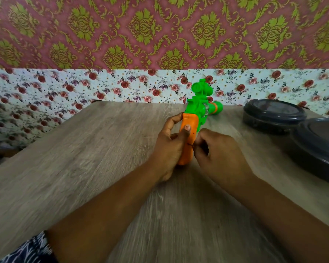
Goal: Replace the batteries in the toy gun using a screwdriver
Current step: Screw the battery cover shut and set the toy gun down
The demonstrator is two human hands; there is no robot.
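Orange plastic fills the left hand [169, 143], whose grip is wrapped round the handle of the toy gun [195, 118], thumb flat on its side, the toy standing on the desk [84, 168]. Just to its right, the right hand [215, 150] pinches something thin and dark at the handle's edge; whether that is the screwdriver I cannot tell. Probably the battery cover is being worked. Next comes a steady, centred turn. Two dark lidded containers [273, 114] sit far right.
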